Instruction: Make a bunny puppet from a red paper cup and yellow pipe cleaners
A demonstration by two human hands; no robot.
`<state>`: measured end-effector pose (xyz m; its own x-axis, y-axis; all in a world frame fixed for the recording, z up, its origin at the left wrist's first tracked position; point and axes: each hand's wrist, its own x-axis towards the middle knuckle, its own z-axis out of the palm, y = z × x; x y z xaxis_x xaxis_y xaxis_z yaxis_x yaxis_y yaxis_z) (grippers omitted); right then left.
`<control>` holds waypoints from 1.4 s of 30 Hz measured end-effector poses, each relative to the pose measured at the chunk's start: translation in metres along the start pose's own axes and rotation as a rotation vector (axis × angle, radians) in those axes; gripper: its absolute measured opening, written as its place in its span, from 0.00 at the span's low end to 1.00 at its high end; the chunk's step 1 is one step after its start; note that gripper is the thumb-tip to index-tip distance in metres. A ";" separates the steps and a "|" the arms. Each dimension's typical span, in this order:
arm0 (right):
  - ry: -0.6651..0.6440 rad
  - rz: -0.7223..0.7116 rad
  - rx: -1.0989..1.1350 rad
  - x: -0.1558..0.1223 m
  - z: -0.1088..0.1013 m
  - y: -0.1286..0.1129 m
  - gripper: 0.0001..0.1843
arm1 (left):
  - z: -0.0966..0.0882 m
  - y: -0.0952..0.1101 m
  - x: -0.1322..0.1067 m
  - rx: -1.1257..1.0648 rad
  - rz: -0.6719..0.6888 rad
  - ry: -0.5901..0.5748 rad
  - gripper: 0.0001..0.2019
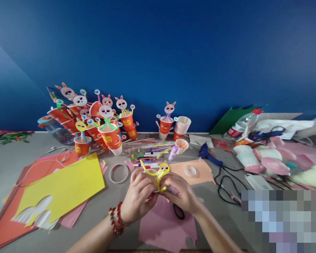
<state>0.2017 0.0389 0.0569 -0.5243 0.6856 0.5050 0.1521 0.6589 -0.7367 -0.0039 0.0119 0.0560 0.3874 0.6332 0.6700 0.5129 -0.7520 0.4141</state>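
My left hand and my right hand meet over a pink paper sheet at the near middle of the grey table. Together they grip a small paper cup with yellow pipe-cleaner arms and a yellow bunny face on top. Fingers of both hands are curled round it. A red bead bracelet circles my left wrist. Black scissors handles show under my right hand.
A cluster of finished bunny cups stands at the back left, with one more beside a stack of cups. Yellow paper, straws, tape rolls, a blue glue gun and a bottle lie around.
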 end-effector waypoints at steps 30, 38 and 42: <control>0.125 0.327 0.571 -0.013 -0.003 0.031 0.13 | 0.009 -0.027 -0.011 -1.467 -0.937 -0.239 0.29; 0.189 0.498 0.724 -0.018 0.005 0.038 0.16 | 0.020 -0.025 -0.019 -1.713 -1.022 -0.271 0.22; 0.256 0.559 0.781 -0.018 0.006 0.043 0.16 | 0.025 -0.031 -0.025 -1.850 -1.040 -0.352 0.25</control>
<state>0.2127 0.0531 0.0133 -0.3346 0.9423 0.0088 -0.3208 -0.1051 -0.9413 -0.0101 0.0237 0.0108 0.7334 0.6612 -0.1581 -0.4762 0.6656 0.5747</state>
